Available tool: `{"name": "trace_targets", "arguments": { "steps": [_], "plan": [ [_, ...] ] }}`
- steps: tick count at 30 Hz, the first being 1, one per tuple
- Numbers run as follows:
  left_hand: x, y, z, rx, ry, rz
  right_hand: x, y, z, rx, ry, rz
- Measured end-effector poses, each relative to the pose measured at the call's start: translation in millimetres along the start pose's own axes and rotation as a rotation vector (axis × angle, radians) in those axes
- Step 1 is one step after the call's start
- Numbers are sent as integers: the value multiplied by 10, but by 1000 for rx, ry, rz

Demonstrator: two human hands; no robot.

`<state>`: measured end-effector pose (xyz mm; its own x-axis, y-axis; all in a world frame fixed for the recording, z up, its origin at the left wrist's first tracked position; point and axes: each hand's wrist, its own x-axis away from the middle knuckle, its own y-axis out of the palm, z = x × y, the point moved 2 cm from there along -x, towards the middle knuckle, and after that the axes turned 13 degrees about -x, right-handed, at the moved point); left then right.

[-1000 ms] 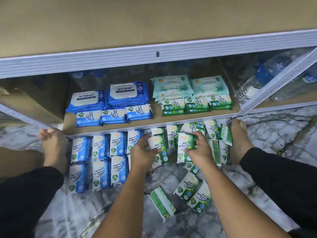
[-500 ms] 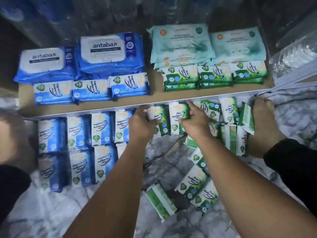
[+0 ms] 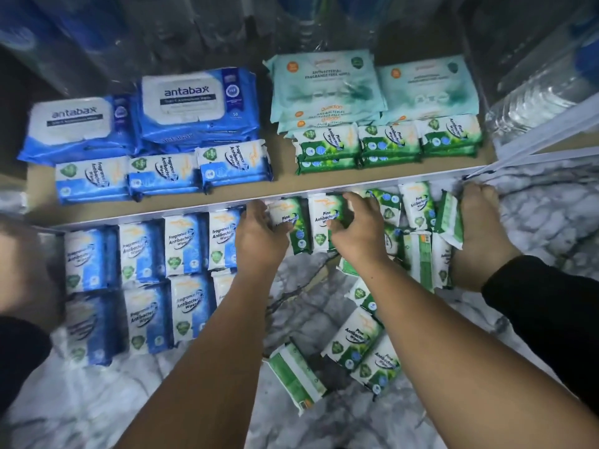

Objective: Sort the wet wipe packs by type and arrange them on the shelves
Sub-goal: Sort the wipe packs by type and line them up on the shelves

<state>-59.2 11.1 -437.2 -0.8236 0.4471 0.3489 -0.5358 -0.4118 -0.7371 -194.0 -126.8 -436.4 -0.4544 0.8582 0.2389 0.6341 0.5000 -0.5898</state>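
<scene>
Sorting of wet wipe packs at a low shelf (image 3: 282, 186), head view. The left hand (image 3: 259, 234) curls its fingers round the edge of the left Pine pack (image 3: 288, 225), and the right hand (image 3: 359, 234) pinches the right Pine pack (image 3: 324, 217) between spread fingers above and thumb below. Both packs sit side by side just under the shelf rim (image 3: 194, 211); whether they rest on the marble floor (image 3: 97, 400) or are lifted clear cannot be told. Likely hazards: the rim lies directly over the held packs, so a straight lift could catch their top edges and lever them out of the hands; the glossy film probably offers little grip. The destination, the green Pine stacks (image 3: 389, 144) on the shelf, is already two packs high, and a careless push could slide the upper layer back against the teal packs (image 3: 324, 85). The left pack borders the blue Fragrance Free rows (image 3: 181, 244) on the floor, so a sideways sweep could mix the types. Surroundings: antabax packs (image 3: 194, 105) and small blue packs (image 3: 162, 176) fill the shelf's left half; water bottles (image 3: 544, 102) stand at right behind a diagonal brace (image 3: 534, 147). Loose green packs (image 3: 356, 348) lie between the forearms, and a bare foot (image 3: 479, 241) touches the rightmost green packs, where a shift could topple them
</scene>
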Motion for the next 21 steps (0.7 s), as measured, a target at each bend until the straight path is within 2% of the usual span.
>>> {"name": "trace_targets", "arguments": {
  "steps": [4,7,9,12,16,21],
  "plan": [
    [288,-149,-59,-50,29,77,417,-201,112,-34,-27,202],
    [614,-193,-116,-97,3,-10,868,-351,292,-38,-96,307],
    [867,-188,-180,-132,-12,-78,1142,-426,404,-39,-63,336],
    [1253,-172,-324,-205,-57,-154,1522,-503,531,-87,115,314],
    [1755,-145,-545,-322,-168,-255,1998,-621,657,-150,458,230],
    [2223,-36,-823,-247,-312,-327,2432,-641,720,-87,668,68]
  ]
}}
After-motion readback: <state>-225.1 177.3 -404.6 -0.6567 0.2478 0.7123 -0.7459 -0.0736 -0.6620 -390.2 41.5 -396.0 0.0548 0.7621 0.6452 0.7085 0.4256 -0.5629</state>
